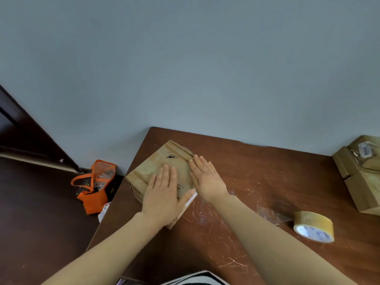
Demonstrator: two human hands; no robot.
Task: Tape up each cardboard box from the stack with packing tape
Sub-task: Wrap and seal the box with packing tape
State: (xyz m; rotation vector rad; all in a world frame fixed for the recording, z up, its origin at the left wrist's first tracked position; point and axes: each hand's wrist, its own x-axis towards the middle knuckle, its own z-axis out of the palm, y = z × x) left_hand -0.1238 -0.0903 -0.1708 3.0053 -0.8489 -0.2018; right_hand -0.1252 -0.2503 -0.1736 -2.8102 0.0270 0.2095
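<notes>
Hands first: both are flat with fingers straight, left hand [162,194] pressing down on top of the cardboard box [151,169] and right hand [206,178] laid along its right edge, gripping nothing. That box sits turned at an angle near the left corner of the brown scratched counter [236,202], about mid-frame, with the packing tape roll [313,226] lying well apart at lower right. More stacked boxes [362,177] sit at the right edge, and an orange bag [94,186] is on the floor at left.
</notes>
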